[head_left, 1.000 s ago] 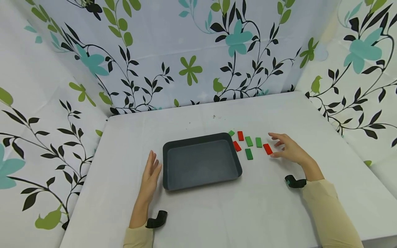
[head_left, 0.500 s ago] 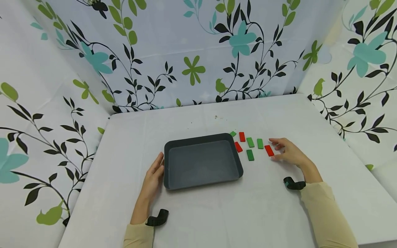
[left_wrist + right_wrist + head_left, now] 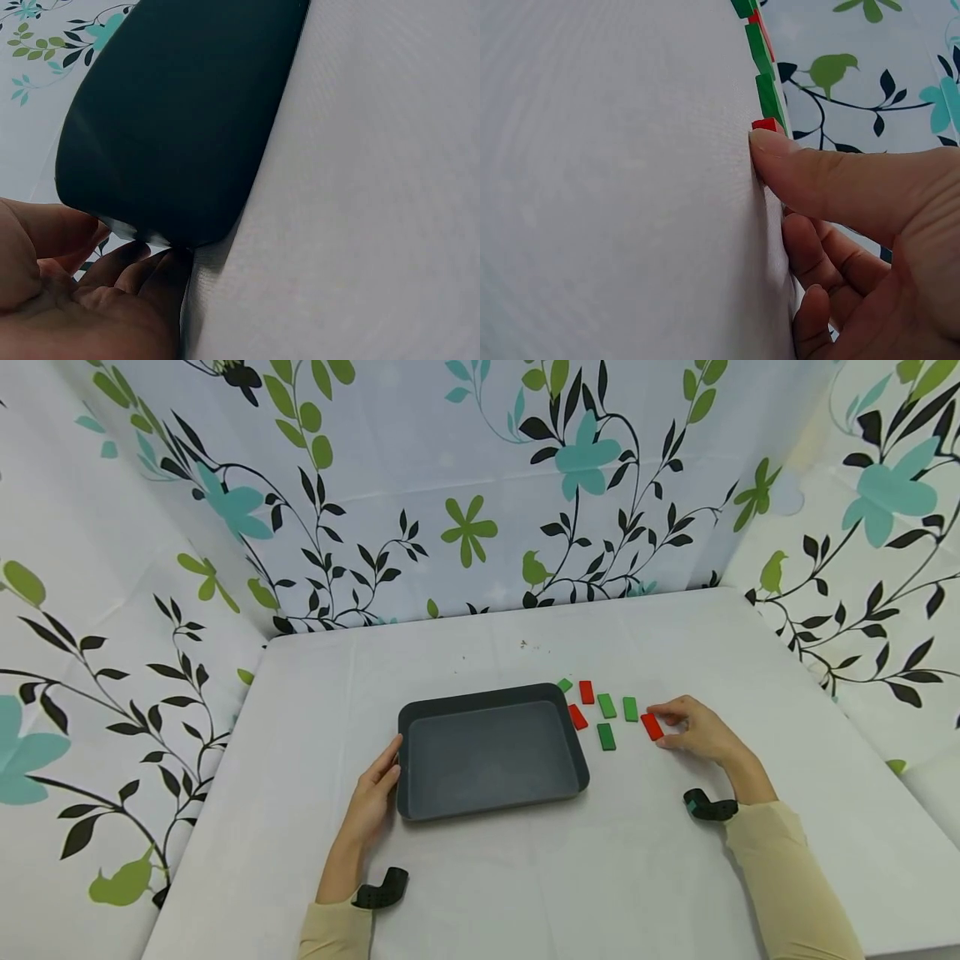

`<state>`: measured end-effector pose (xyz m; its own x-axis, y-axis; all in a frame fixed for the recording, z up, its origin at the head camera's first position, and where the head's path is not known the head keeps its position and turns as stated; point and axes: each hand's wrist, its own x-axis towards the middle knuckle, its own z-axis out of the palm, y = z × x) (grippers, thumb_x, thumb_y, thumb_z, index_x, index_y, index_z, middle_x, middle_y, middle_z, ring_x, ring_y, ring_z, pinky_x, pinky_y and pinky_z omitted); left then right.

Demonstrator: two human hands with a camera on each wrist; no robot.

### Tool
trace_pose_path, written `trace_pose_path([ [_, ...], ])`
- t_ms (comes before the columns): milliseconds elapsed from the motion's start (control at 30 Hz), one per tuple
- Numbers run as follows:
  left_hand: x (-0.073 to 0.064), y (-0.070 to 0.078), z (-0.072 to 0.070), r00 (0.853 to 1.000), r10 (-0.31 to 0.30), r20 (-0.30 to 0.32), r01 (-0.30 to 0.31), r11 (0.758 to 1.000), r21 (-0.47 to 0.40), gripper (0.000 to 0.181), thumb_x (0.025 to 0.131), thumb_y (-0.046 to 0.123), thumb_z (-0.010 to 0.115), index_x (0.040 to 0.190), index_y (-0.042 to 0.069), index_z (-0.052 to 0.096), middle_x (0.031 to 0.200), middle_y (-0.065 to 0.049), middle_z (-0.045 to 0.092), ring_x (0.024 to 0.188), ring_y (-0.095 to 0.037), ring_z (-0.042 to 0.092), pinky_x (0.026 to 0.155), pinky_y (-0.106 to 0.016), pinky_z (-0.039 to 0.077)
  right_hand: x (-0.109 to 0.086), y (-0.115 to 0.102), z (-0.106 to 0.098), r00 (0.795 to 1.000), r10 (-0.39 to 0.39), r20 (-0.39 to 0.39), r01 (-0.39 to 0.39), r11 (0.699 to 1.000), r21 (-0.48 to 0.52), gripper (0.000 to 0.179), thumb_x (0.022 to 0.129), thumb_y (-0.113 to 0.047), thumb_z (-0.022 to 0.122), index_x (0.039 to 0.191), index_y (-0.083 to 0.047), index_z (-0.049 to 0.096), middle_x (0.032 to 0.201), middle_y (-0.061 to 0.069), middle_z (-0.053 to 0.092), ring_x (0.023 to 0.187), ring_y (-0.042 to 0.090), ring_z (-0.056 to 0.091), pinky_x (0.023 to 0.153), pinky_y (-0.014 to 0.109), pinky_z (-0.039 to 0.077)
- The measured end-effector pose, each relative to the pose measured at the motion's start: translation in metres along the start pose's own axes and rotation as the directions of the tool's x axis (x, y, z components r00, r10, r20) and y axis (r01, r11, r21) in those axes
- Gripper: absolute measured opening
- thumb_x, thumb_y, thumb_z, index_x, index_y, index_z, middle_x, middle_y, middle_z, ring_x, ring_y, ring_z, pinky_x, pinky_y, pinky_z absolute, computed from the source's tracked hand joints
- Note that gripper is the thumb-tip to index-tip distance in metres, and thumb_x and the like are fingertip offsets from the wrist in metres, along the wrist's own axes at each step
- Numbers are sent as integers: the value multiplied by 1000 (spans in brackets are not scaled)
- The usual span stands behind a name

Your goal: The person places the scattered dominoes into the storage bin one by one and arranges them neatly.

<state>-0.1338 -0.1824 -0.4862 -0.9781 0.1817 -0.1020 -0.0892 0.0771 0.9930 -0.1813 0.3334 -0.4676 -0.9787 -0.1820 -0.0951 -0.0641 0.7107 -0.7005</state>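
Note:
A dark grey rectangular baking tray [image 3: 491,756] lies on the white table. My left hand [image 3: 369,800] rests against its left side, the fingers fairly straight; the left wrist view shows the fingertips [image 3: 131,255] touching the tray's end wall [image 3: 172,202]. Right of the tray, my right hand [image 3: 696,731] pinches a small red block [image 3: 652,727] between thumb and finger, and the block still lies at table level. In the right wrist view the thumb hides most of this red block [image 3: 764,124].
Between the tray and my right hand lie several loose blocks: green ones [image 3: 606,737], [image 3: 630,708] and red ones [image 3: 587,692], [image 3: 577,717]. One green block [image 3: 565,685] is close to the tray's far right corner. Patterned cloth [image 3: 360,485] hangs behind the table.
My left hand has moved right, from beside the tray to touching its side. My right thumb and finger have closed in on the red block, which was between them untouched or barely touched.

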Motion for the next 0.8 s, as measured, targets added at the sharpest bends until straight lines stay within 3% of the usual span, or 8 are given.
trace_pose_path([
  [233, 0, -1, 0, 1000, 8, -4, -8, 1000, 0, 51, 106, 5, 31, 156, 10, 24, 164, -5, 15, 153, -21, 7, 123, -43, 8, 3, -1, -1, 999, 44, -3, -44, 998, -41, 53, 82, -10, 77, 131, 1, 59, 111, 18, 56, 101, 30, 51, 84, 36, 44],
  [400, 1, -1, 0, 1000, 10, -3, -10, 1000, -7, 51, 106, 5, 31, 156, 11, 24, 164, -5, 16, 153, -21, 7, 123, -43, 8, -1, -13, -4, 997, 80, -4, -80, 997, -10, 54, 86, -9, 73, 136, 1, 54, 115, 22, 61, 103, 32, 55, 82, 29, 49],
  [567, 1, -1, 0, 1000, 9, -8, -9, 1000, 2, 51, 106, 6, 32, 156, 11, 24, 164, -4, 17, 153, -20, 8, 123, -41, 9, -2, -33, -4, 998, 36, -47, -33, 998, 56, 51, 87, -5, 71, 135, 3, 54, 111, 22, 63, 97, 29, 58, 73, 12, 50],
  [800, 1, -1, 0, 1000, 9, -14, -9, 1000, 9, 51, 106, 6, 32, 156, 11, 25, 164, -4, 18, 152, -20, 9, 122, -30, 15, 3, -57, 4, 995, 17, -98, -6, 995, 103, 53, 88, -11, 73, 136, 1, 54, 108, 21, 63, 96, 27, 58, 72, 9, 49],
])
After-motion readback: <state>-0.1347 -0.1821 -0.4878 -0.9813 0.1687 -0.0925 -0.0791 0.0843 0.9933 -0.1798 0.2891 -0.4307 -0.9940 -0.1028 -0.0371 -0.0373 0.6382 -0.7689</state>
